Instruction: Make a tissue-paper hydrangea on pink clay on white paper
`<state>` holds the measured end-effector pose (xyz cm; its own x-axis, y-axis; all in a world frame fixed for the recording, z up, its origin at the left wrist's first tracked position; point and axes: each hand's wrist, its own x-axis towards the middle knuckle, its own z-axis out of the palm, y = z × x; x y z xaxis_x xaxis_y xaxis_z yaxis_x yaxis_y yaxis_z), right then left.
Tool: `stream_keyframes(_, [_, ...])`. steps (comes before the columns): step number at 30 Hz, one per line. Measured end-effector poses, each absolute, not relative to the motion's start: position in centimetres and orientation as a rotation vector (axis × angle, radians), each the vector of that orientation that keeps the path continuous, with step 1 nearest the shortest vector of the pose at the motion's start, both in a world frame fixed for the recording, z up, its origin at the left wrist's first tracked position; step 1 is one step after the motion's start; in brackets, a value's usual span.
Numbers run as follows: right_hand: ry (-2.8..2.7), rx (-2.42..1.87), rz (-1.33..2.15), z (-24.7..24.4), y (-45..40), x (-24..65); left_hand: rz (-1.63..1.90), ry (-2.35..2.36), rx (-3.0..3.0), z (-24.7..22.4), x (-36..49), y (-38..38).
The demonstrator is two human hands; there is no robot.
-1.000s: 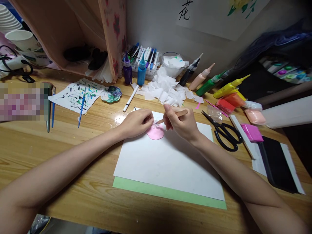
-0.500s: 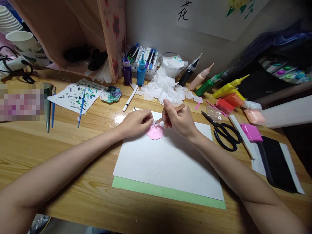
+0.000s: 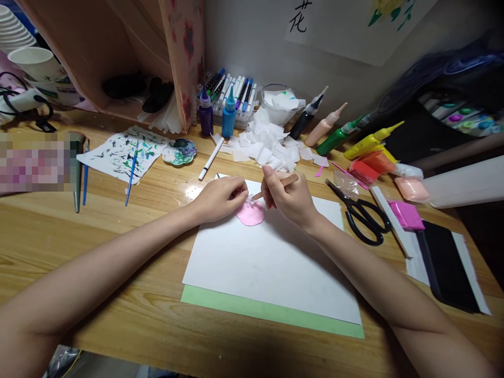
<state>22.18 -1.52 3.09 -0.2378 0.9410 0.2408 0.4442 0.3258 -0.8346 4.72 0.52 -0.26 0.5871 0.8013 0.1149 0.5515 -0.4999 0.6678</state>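
A flat pink round piece point(image 3: 251, 214) lies on white paper point(image 3: 268, 273), which rests over a green sheet point(image 3: 275, 314). At the top edge of the pink piece is a small whitish bit point(image 3: 250, 199). My left hand point(image 3: 222, 198) is closed beside it, thumb and forefinger pressed together at the whitish bit; what they pinch is too small to name. On the other side, my right hand point(image 3: 289, 198) is wrapped round a brown wooden tool point(image 3: 290, 180), whose tip points down-left at the whitish bit.
Paper scraps point(image 3: 265, 139), paint bottles point(image 3: 229, 113) and a white marker point(image 3: 211, 159) stand or lie behind the paper. Black scissors point(image 3: 364, 218), a magenta packet point(image 3: 407, 214) and a black flat item point(image 3: 447, 265) are at right. Brushes point(image 3: 133, 173) lie left.
My right hand has shifted very slightly, and the wooden tool in it leans a little lower. My left hand keeps its place.
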Motion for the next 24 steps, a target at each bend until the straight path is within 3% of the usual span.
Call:
stream_keyframes(5, [-1.682,-1.195,0.856,3.8,-1.0,23.2,0.604,1.108,2.157,-0.2,4.7,0.5])
stream_keyframes(9, [-1.607,-1.128,0.651,5.4,0.4,25.2,0.633,1.150,2.089,-0.2,4.6,0.4])
stream_keyframes(24, [-2.449,-1.210,0.008,0.6,4.5,28.8,0.614,1.151,2.039,-0.4,4.3,0.5])
